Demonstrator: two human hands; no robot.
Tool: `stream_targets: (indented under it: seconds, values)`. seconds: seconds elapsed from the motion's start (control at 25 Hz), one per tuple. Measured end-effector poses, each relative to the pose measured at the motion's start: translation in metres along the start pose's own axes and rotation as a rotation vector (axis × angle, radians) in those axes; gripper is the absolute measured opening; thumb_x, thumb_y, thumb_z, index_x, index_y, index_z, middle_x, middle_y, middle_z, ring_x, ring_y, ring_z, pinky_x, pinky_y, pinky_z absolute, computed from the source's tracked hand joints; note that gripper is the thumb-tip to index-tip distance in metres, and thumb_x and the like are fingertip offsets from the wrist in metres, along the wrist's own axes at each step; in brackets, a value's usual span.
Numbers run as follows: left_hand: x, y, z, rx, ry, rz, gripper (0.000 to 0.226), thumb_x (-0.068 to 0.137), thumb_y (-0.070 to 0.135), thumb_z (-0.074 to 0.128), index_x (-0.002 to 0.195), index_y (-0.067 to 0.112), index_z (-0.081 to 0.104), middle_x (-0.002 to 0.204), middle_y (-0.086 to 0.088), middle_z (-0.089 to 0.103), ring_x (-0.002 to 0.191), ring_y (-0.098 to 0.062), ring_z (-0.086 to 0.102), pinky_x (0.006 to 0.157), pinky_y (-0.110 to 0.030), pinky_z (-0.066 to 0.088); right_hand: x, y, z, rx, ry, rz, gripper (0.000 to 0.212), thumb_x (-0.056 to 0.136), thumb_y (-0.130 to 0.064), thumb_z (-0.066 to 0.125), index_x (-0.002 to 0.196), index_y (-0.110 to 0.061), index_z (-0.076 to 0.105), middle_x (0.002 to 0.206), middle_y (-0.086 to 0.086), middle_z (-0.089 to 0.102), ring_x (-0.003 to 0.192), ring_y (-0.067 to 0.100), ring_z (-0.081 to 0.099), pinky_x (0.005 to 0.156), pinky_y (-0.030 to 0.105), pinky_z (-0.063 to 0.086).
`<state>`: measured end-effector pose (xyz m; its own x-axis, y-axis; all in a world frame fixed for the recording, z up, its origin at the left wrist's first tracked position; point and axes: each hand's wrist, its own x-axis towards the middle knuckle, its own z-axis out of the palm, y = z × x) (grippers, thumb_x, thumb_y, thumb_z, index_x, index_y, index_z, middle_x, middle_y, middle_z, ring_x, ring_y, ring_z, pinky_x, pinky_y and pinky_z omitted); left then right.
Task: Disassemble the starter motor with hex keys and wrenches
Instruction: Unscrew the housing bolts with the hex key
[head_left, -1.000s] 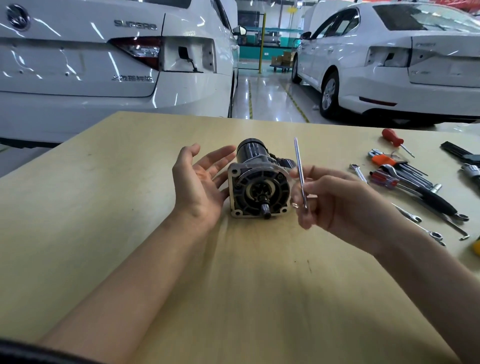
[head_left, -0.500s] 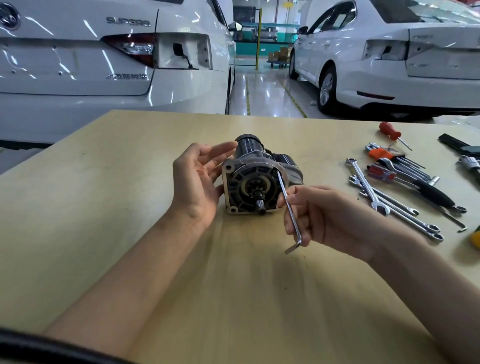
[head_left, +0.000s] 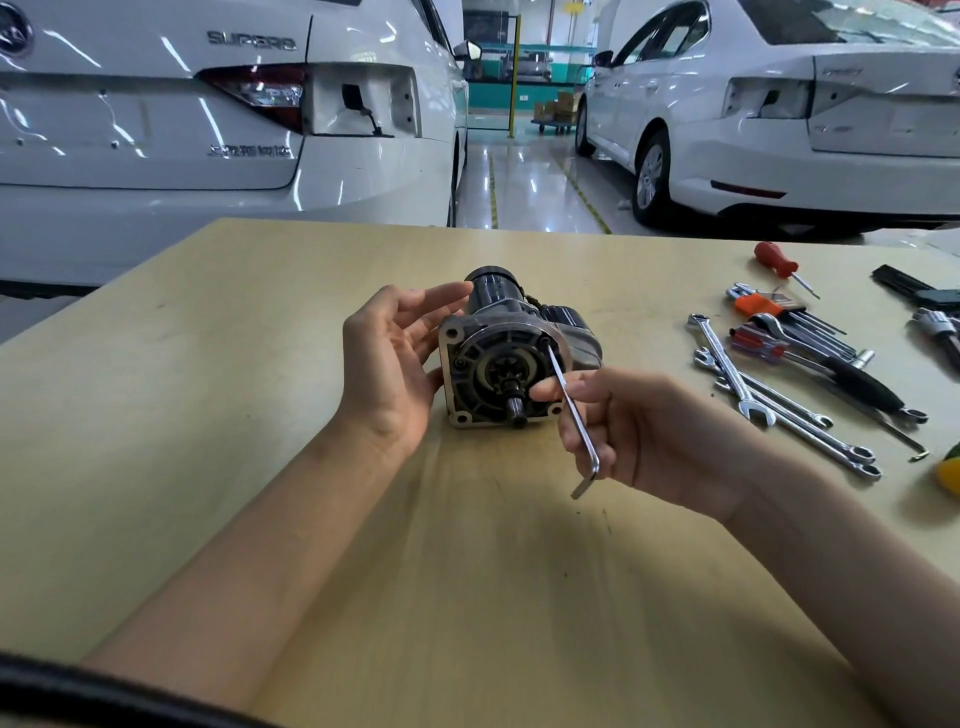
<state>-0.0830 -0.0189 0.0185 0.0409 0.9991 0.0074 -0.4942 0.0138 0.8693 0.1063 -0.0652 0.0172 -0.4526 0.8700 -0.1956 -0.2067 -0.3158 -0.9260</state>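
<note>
Two white cars beyond bench: one far left (head_left: 156, 130), one far right (head_left: 779, 119). Glossy floor (head_left: 524, 182) with yellow lines between them. Cardboard boxes on cart (head_left: 558, 111) far back. Yellow object (head_left: 949, 475) at bench's right edge.

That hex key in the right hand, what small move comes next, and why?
Probably a turn to loosen: the hex key, pinched by the right hand, has its tip at a bolt on the motor face, while the left hand is open beside it.
</note>
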Motion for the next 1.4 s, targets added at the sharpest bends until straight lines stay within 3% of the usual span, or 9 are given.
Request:
stream_targets:
  seconds: [0.16,0.32,0.6,0.76,0.88,0.96,1.08,1.4]
  values:
    - [-0.0001,0.0001,0.0001,-0.009,0.001,-0.003,0.036,0.088,0.022,0.038,0.102,0.005,0.067,0.104,-0.008,0.068,0.098,-0.018,0.057,0.072,-0.030,0.043,-0.0014,0.0003,-0.0009,0.094,-0.010,0.027,0.016,0.064,-0.018,0.072,0.077,-0.011,0.076,0.061,0.007,0.064,0.035,0.007,0.045,0.040,0.017,0.042]
    - [-0.0007,0.0000,0.0003,-0.008,-0.002,-0.009,0.036,0.088,0.022,0.038,0.098,0.006,0.068,0.101,-0.007,0.069,0.096,-0.017,0.057,0.070,-0.029,0.044,-0.0006,0.0011,-0.0027,0.072,0.021,0.052,0.013,0.063,-0.024,0.076,0.073,-0.015,0.075,0.060,0.002,0.063,0.034,0.004,0.041,0.033,0.014,0.028]
    - [-0.0014,-0.0007,0.0011,0.003,0.003,-0.017,0.036,0.088,0.022,0.038,0.095,0.007,0.070,0.097,-0.006,0.069,0.090,-0.015,0.058,0.073,-0.030,0.043,0.0016,0.0041,-0.0009,0.064,-0.013,0.063,0.025,0.070,-0.025,0.077,0.071,-0.009,0.058,0.055,0.002,0.058,0.031,0.003,0.033,0.031,0.014,0.030]
    - [-0.0022,0.0002,0.0012,0.011,-0.003,-0.013,0.037,0.088,0.022,0.038,0.094,0.007,0.071,0.094,-0.005,0.070,0.089,-0.015,0.059,0.074,-0.031,0.043,0.0010,0.0022,0.0048,0.091,-0.010,0.066,0.018,0.078,-0.021,0.066,0.070,-0.012,0.052,0.055,0.002,0.061,0.032,0.003,0.040,0.033,0.013,0.036]
    - [-0.0023,0.0001,0.0019,0.017,-0.001,-0.014,0.037,0.088,0.021,0.037,0.094,0.007,0.071,0.097,-0.006,0.069,0.092,-0.016,0.058,0.076,-0.032,0.043,0.0009,-0.0005,0.0056,0.125,0.019,0.053,0.014,0.074,-0.019,0.066,0.063,-0.015,0.058,0.056,0.003,0.060,0.033,0.003,0.042,0.032,0.014,0.037]
    - [-0.0025,-0.0002,0.0021,0.021,-0.001,-0.012,0.036,0.088,0.021,0.037,0.095,0.007,0.070,0.096,-0.006,0.069,0.091,-0.016,0.057,0.074,-0.031,0.043,0.0011,-0.0014,0.0047,0.171,0.016,0.062,0.013,0.071,-0.017,0.068,0.076,-0.011,0.058,0.059,0.005,0.062,0.034,0.005,0.045,0.033,0.015,0.039]
    - [-0.0026,-0.0001,0.0020,0.026,-0.005,-0.009,0.036,0.087,0.021,0.037,0.095,0.008,0.070,0.094,-0.005,0.069,0.087,-0.015,0.058,0.071,-0.029,0.043,0.0011,-0.0014,0.0006,0.224,0.013,0.059,0.034,0.068,-0.010,0.066,0.101,0.001,0.068,0.063,0.010,0.064,0.038,0.008,0.050,0.037,0.016,0.044]
    - [-0.0029,-0.0003,0.0010,0.033,-0.012,-0.004,0.036,0.087,0.022,0.038,0.090,0.010,0.071,0.094,-0.005,0.069,0.091,-0.017,0.058,0.076,-0.032,0.043,0.0001,0.0002,0.0039,0.200,-0.028,0.021,0.015,0.072,-0.007,0.066,0.082,-0.006,0.076,0.069,0.010,0.067,0.044,0.008,0.056,0.042,0.017,0.047]
